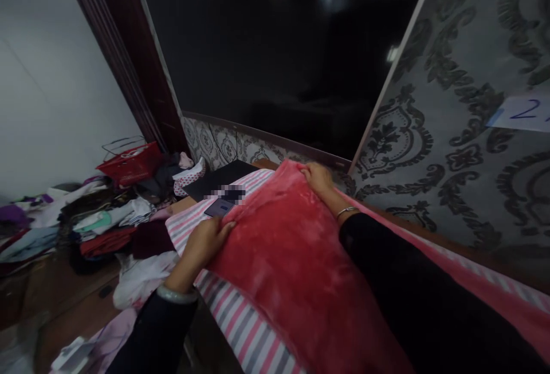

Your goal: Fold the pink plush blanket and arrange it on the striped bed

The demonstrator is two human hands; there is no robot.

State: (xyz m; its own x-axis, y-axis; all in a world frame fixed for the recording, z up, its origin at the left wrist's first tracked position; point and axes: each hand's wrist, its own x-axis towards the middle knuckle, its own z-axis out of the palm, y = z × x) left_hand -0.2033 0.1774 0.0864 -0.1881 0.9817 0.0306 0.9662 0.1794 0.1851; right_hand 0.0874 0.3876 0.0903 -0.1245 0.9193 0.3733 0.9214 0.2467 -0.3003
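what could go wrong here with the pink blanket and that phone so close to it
The phone lies on the striped sheet right beside the left hand, at the edge of the pink blanket. A tug or sweep of the blanket might knock it toward the bed's side, above the heap of clothes. The right hand only has the far corner, so the fold may come out uneven.

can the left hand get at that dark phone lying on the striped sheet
Probably yes: the left hand rests on the red blanket's edge right beside the phone, with only bare striped sheet between.
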